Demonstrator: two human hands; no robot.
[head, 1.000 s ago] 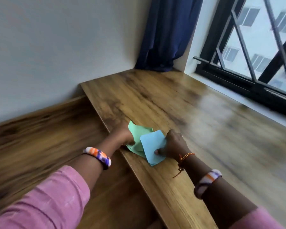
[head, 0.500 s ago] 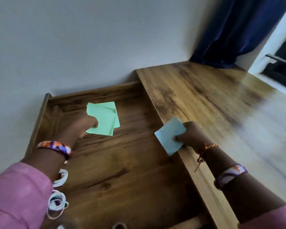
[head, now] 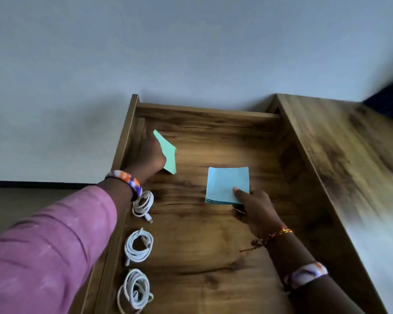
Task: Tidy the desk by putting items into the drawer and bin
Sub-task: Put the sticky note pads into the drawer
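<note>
Drawer [head: 213, 241] open; left hand [head: 151, 156] grips green notes [head: 168, 152] at 11 o'clock, right hand [head: 256, 211] pinches blue note pad [head: 225, 183] centrally

We've got both arms stretched forward and down, pink sleeves pushed back from the wrists, a patterned bangle on each and a beaded orange thread on the right one as well. Our left hand [head: 151, 155] is out far ahead with its back to us, fingers curled round the green notes [head: 167, 152]. Our right hand [head: 255, 211] sits nearer and lower, thumb pressed on top of the blue note pad [head: 226, 183], fingers tucked beneath it.
</note>
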